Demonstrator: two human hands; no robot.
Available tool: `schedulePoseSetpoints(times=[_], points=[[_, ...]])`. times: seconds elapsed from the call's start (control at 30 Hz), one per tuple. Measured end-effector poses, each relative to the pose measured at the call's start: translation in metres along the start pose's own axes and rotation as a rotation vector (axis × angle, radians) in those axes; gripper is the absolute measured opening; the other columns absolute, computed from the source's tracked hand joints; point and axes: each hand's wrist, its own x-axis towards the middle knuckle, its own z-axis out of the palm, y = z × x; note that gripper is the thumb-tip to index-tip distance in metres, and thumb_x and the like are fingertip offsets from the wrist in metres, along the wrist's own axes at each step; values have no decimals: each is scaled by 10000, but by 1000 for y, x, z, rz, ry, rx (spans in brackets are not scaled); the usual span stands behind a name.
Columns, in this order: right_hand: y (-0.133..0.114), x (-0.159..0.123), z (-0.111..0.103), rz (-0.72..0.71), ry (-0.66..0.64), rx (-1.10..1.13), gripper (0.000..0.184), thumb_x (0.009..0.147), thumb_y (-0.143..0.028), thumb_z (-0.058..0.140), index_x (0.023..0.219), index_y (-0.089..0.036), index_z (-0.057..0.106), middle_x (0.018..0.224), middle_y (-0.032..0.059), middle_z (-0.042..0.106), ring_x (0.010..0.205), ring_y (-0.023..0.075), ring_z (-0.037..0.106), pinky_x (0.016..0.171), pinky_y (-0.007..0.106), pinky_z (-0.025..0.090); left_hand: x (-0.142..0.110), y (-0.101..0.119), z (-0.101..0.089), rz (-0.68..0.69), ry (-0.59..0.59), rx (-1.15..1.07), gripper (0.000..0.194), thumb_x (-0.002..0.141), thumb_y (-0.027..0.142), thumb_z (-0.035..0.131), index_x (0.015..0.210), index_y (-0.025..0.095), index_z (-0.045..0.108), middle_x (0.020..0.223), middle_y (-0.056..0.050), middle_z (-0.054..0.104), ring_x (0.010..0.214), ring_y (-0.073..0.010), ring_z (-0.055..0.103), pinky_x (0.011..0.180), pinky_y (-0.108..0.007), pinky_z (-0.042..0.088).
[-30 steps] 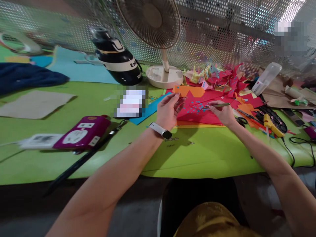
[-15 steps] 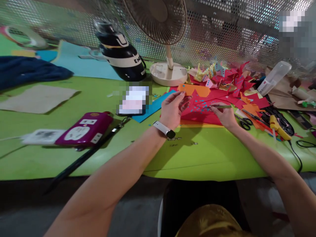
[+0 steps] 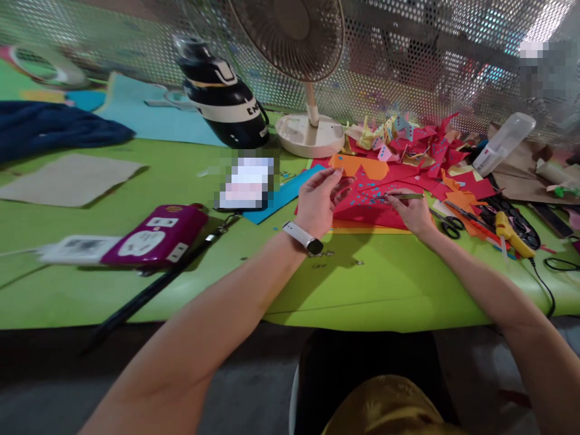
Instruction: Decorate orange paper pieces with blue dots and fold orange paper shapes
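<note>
Between the thumb and fingers of my left hand [image 3: 319, 196] is the edge of an orange paper cutout [image 3: 365, 167], which has a notch in its lower side. My right hand [image 3: 412, 211] is closed around slim tweezers [image 3: 414, 196], their tips pointing left over small blue paper bits [image 3: 367, 192]. These bits lie scattered on red paper [image 3: 362, 212] on the table. Whether the tweezer tips grip a bit is too small to tell.
Scissors [image 3: 449, 225] and a yellow glue gun [image 3: 514, 232] lie to the right. Behind are paper scraps [image 3: 435, 145], a fan [image 3: 309, 136] and a black bottle [image 3: 231, 112]. A phone [image 3: 247, 184] and a purple power strip [image 3: 158, 238] rest on the left.
My left hand and the orange cutout have shifted slightly to the right. My right hand stays nearly still with the tweezers over the blue bits.
</note>
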Motion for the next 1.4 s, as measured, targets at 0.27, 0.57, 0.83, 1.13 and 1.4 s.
schedulePoseSetpoints(times=[0.27,0.57,0.83,1.13,1.4], points=[[-5,0,-2,-12,15,5,317,835,-509,650,902,-207,718,859,55,754,828,201,724,769,332,578,0,-1,-1,-8,-5,16,113,761,166,773,789,207,672,782,8,741,762,-138,739,641,-210,557],[-3,0,-1,-16,3,-54,292,820,-471,673,906,-201,743,834,42,758,775,179,699,698,297,552,3,-4,-4,12,-30,34,157,730,215,818,789,219,672,797,7,741,816,-157,749,680,-235,582],[2,1,0,-22,8,-47,275,832,-452,662,921,-203,741,835,41,755,774,175,699,676,283,551,2,-5,-4,12,-36,47,178,716,229,828,794,221,668,794,2,742,847,-178,753,683,-243,588],[10,0,2,-7,3,-16,301,851,-489,646,926,-208,722,863,43,759,847,195,732,734,308,583,0,-5,-2,2,-28,45,163,717,209,819,791,212,673,769,8,736,802,-156,748,664,-225,571],[-5,-3,-1,-44,20,14,276,839,-479,661,904,-215,706,844,58,751,842,220,741,780,363,597,0,-6,-3,1,-44,58,166,716,219,822,792,211,675,780,3,731,819,-173,751,666,-245,572]])
